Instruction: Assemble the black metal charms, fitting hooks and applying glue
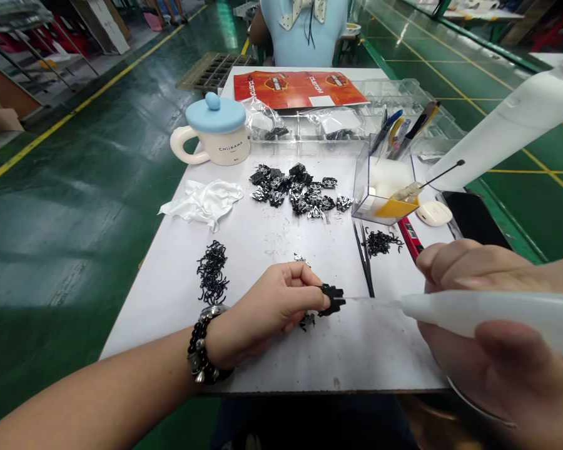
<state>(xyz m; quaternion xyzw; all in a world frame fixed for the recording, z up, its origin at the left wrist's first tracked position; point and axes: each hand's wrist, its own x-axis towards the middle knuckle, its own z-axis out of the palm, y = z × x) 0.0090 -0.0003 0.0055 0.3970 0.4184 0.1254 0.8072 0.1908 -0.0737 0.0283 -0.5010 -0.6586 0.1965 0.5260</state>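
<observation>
Black curled pieces (213, 272) lie in a loose pile at the left of the worktop (394, 362), below a crumpled white cloth (204, 201); both sit apart from the work and call for no correction. Your left hand (267, 303) pinches a small black part (332, 301) between thumb and forefinger, above the worktop's near middle; the grip leaves the part's right side exposed, which suits access, though your fingertips should stay behind that edge. A small silver piece (308, 322) lies just below those fingers; give it clearance to avoid snagging. Farther back, black and silver pieces (300, 190) form a heap; tweezers (366, 262) lie to the right of your left hand, with a second black pile (382, 242) beside them; avoid brushing either. Your right hand (511, 375) grasps a translucent white bottle (488, 315), its thin tip (373, 300) directed at the part's right edge; contact cannot be confirmed. A steady wrist, light pressure and a near-level tip are advisable, in my judgement; a hard squeeze could release too much, if the bottle holds liquid, and a sideways push could bend the tip or turn the part.
</observation>
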